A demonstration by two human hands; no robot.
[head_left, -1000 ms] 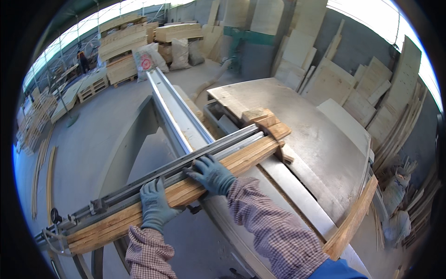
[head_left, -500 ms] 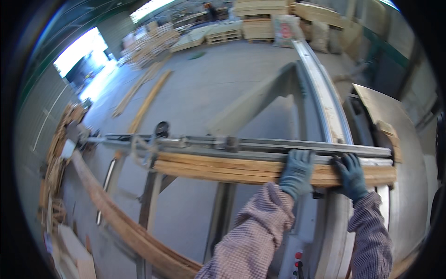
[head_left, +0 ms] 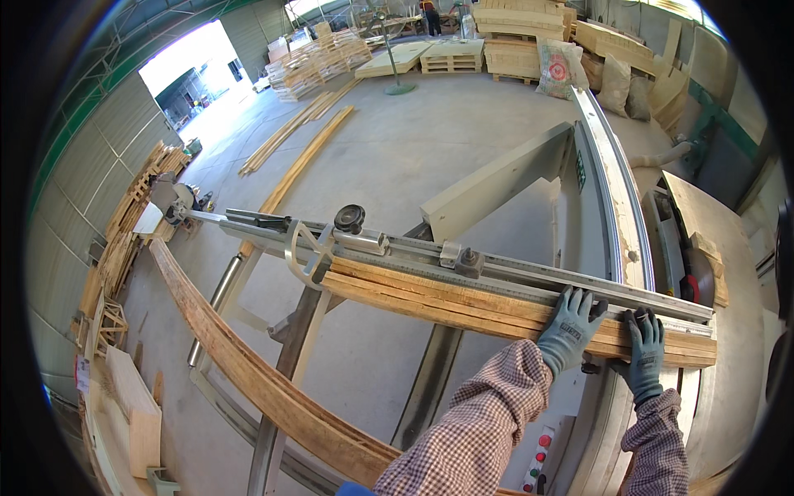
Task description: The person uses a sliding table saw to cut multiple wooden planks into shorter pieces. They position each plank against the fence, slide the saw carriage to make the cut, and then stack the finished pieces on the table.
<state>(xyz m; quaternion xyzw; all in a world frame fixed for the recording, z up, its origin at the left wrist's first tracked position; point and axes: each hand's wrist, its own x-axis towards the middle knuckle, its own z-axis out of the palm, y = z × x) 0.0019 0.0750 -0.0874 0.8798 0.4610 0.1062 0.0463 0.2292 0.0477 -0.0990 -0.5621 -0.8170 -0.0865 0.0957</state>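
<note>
A stack of long wooden strips (head_left: 438, 304) lies against the metal fence (head_left: 529, 279) of a sliding saw table. Over the strips, toward their right end, my gloved left hand (head_left: 571, 327) curls its fingers across the top edge. Close beside it, nearer the end, my gloved right hand (head_left: 645, 351) grips the same strips, fingertips at the fence. Both thumbs are partly hidden. At the strips' left end sits a looped metal stop (head_left: 308, 255), with a black knob (head_left: 349, 218) beyond it on the fence.
Right of the fence is a dark disc-like part with red (head_left: 699, 279) by the metal table (head_left: 732, 364). A long curved board (head_left: 256, 380) slants across the lower left. Red and green buttons (head_left: 542, 456) are below my hands. Stacked timber (head_left: 521, 50) and sacks (head_left: 562, 70) stand far back.
My view has shifted, so the fence and strips appear lower and farther right, and the picture is sharper. Both hands stay on the strips, at nearly the same places.
</note>
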